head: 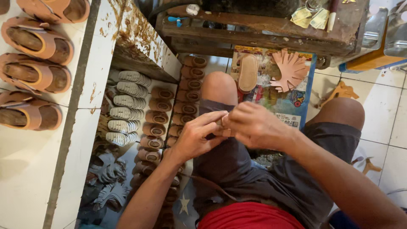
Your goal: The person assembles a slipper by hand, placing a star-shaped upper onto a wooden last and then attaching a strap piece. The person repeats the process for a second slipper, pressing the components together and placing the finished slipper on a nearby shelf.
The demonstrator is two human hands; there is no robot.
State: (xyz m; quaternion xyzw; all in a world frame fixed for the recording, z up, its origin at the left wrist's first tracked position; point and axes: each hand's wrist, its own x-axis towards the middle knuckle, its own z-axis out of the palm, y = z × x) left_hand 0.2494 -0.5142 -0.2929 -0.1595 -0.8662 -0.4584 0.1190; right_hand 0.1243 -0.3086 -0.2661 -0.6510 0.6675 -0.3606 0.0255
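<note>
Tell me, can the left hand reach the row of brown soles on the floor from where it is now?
Probably yes. The left hand is beside the brown soles, and nothing lies between them. But both hands pinch a small strap piece, so it must release that first.

We see a white tiled floor [392, 123] under the wooden bench [254, 36]. Just below the bench lies a colourful mat [292, 101], bearing a tan sole [248, 73] and a fan of pink straps [292, 70]. Left of the mat run rows of brown soles [154, 116] and white soles [125, 114]. Far left of the mat, a white counter [25, 169] carries tan sandals [34, 74].
</note>
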